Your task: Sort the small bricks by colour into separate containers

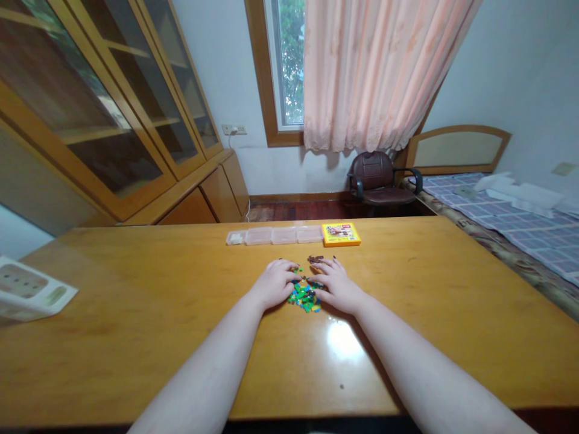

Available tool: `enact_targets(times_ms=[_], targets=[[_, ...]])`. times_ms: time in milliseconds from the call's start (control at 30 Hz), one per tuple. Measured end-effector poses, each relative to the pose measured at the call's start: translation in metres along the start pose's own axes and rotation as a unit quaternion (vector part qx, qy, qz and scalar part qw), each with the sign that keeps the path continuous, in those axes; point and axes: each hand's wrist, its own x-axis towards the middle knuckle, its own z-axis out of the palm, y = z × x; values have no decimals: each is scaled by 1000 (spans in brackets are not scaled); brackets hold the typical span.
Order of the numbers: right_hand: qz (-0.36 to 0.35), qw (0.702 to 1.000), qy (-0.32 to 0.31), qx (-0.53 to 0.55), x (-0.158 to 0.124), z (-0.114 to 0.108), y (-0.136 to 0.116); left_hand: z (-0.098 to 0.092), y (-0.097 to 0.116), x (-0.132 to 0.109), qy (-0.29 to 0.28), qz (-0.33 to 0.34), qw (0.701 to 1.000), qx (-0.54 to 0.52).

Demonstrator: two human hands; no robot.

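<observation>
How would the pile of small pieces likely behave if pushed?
The pile would probably spread rather than move as one, since it looks like many loose pieces. Each piece is likely light, being tiny next to the right hand. They may slide easily, as the table looks smooth and glossy.

A home bedroom; bed (506, 211), pink curtain (375, 66), glass-fronted cabinet (117, 102) show it.

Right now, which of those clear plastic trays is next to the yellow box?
The rightmost clear plastic tray, directly left of the yellow box; the other trays line up farther left.
</observation>
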Motion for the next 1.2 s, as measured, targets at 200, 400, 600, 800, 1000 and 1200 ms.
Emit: enact_targets(times_ms=[200,400,600,800,1000,1200], targets=[[37,999,26,-26,1,3,4,3,2,1,-14,-8,1000,1],[44,998,36,-34,1,5,6,-2,5,1,-10,16,1000,-13],[64,995,77,-29,2,4,9,7,1,1,-24,-18,1000,-2],[65,990,128,-12,4,2,13,14,-1,2,-40,-44,998,-6],[38,996,84,-7,2,3,13,3,6,1,-66,23,997,-20],[53,998,36,-20,1,1,9,2,7,0,-81,37,996,-9]])
